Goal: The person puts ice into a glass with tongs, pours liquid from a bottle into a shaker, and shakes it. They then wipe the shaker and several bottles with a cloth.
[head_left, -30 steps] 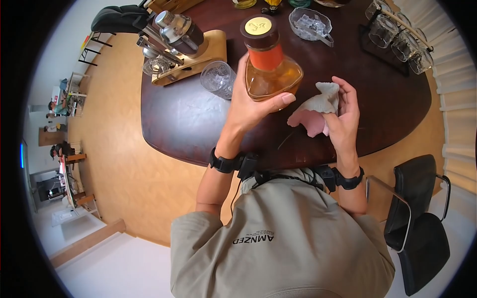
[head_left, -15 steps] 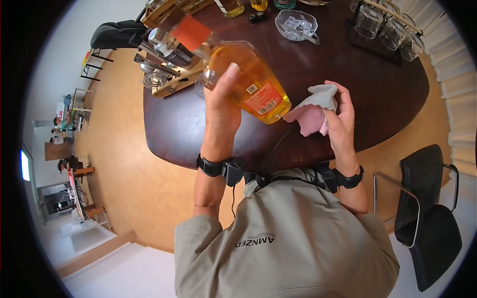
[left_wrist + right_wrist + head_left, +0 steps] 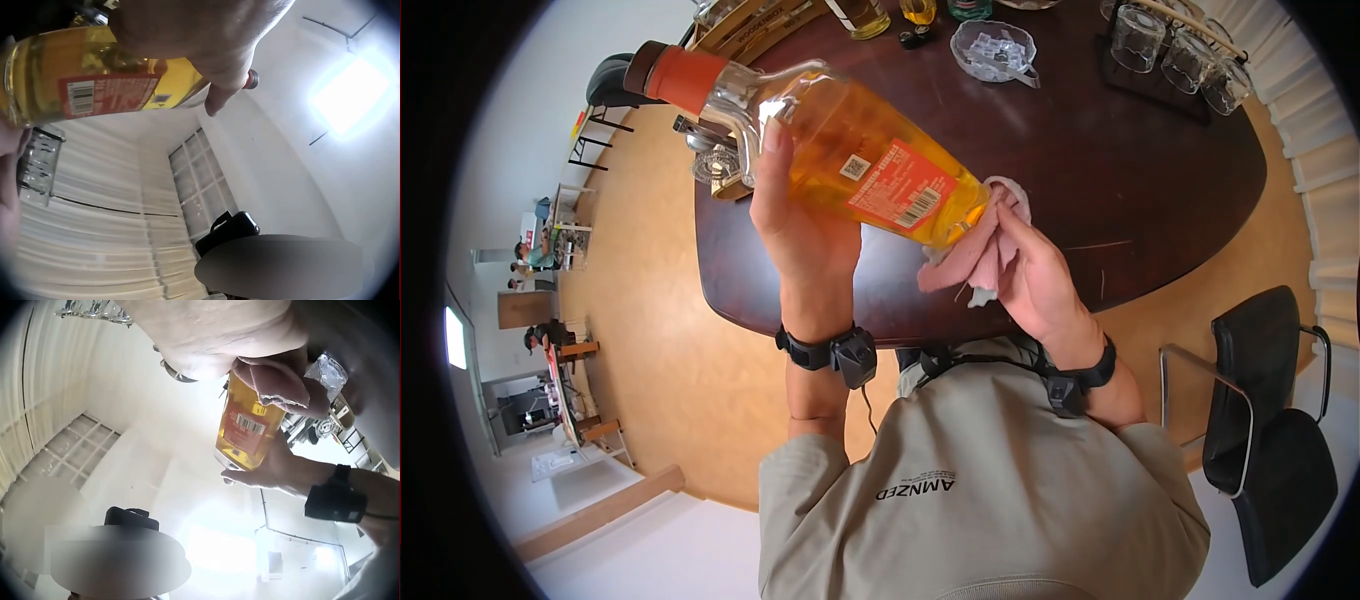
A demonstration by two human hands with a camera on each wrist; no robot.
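An amber bottle (image 3: 865, 150) with an orange-red neck band and dark cap lies tilted in the air above the table, its cap toward the upper left. My left hand (image 3: 805, 225) grips it around the body, thumb along the near side. My right hand (image 3: 1040, 280) pinches a pink and grey cloth (image 3: 980, 250) against the bottle's base. The left wrist view shows the bottle (image 3: 94, 81) with its barcode label beneath my left hand (image 3: 187, 37). In the right wrist view the cloth (image 3: 275, 384) touches the bottle's base end.
On the dark table (image 3: 1120, 200) stand a glass bowl of ice (image 3: 995, 55) with tongs and a rack of upturned glasses (image 3: 1185, 60). More bottles (image 3: 862, 15) are at the far edge. A bar-tool stand (image 3: 725, 180) is partly behind the bottle. A black chair (image 3: 1260, 400) stands at the right.
The bottle has swung from upright to tilted, its cap now at the upper left and its label showing. My right hand has moved left, bringing the cloth onto the bottle's base.
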